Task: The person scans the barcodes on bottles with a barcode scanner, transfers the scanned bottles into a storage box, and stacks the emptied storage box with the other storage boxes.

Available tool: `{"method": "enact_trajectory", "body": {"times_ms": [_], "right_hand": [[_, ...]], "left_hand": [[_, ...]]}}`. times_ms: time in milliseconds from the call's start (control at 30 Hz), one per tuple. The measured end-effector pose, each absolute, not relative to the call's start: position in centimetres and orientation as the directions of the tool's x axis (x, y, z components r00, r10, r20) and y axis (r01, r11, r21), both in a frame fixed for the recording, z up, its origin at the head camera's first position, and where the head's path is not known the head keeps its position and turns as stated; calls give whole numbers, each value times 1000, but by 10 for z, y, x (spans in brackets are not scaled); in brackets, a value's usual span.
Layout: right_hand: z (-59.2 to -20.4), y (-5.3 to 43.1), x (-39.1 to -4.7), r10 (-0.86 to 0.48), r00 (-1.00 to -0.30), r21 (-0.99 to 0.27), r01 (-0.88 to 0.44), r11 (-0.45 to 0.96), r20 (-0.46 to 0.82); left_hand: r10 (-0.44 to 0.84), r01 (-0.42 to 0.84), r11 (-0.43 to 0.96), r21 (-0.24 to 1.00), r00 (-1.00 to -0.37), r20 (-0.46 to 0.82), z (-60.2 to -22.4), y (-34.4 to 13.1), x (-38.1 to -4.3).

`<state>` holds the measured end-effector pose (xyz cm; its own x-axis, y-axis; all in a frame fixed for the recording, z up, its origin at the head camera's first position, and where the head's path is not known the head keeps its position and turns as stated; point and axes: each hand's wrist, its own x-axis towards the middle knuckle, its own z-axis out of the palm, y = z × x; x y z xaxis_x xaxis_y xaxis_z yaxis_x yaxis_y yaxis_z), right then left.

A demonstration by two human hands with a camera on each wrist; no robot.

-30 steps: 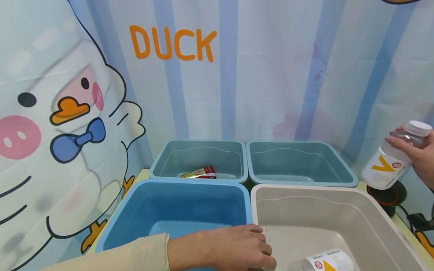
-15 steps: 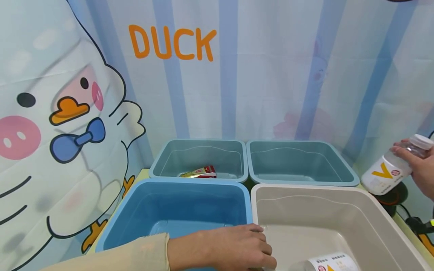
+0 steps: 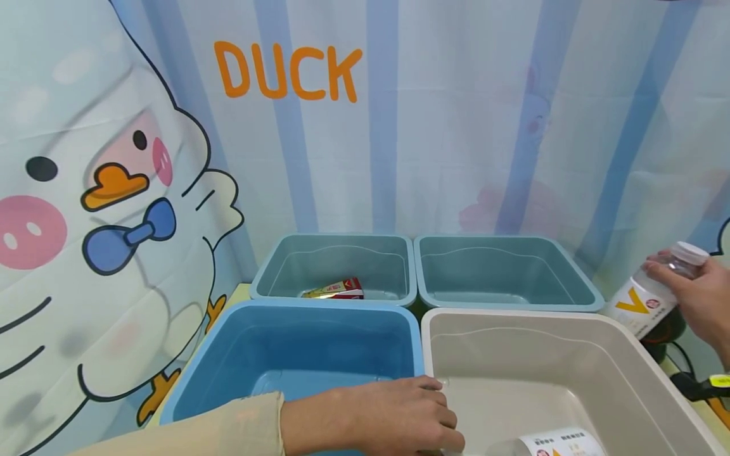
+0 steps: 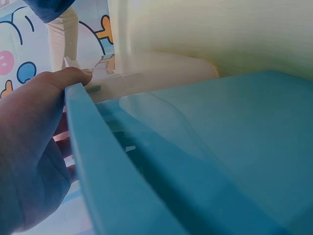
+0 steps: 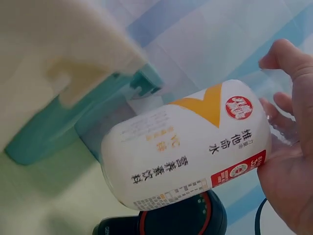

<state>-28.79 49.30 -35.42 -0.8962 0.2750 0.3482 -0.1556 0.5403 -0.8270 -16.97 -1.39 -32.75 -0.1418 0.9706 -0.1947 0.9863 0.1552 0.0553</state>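
My right hand (image 3: 700,294) grips a vitamin drink bottle (image 3: 644,301) near its neck, just below the white cap. The bottle has a white label with an orange V and leans, base toward the bins, beyond the beige bin's far right corner. The right wrist view shows the label (image 5: 188,147) up close, with the thumb and fingers around the neck end. My left hand (image 3: 407,415) grips the rims where the blue bin (image 3: 239,313) meets the beige bin (image 3: 513,316). In the left wrist view the thumb (image 4: 73,77) lies over the blue rim, fingers behind it.
A similar bottle (image 3: 561,443) lies in the beige bin, partly cut off. Two teal bins stand behind; the left teal bin (image 3: 336,242) holds a red and yellow box (image 3: 342,290). A black round device (image 5: 183,215) with a red ring is beneath the held bottle.
My right hand has lowered the bottle and brought it slightly left, beside the beige bin's far corner. The left hand stays in place.
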Motion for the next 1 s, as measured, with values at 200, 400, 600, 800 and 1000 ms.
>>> {"method": "enact_trajectory", "body": {"times_ms": [200, 400, 600, 800, 1000], "right_hand": [[-360, 497, -288, 284, -917, -841, -91, 534, 280], [-365, 499, -288, 299, -927, -878, -63, 475, 228], [-371, 503, -288, 290, -931, -895, -76, 439, 222], [-375, 504, -291, 277, -933, -901, -97, 422, 230], [-372, 502, -291, 241, -931, -841, -111, 530, 274]], "left_hand": [[972, 987, 153, 55, -141, -186, -327, -15, -169], [973, 987, 151, 51, -140, -185, -327, -15, -169], [973, 987, 152, 60, -138, -186, -327, -15, -170], [973, 987, 150, 52, -138, -187, -329, -14, -171], [971, 986, 156, 51, -143, -192, -329, -13, -171]]}}
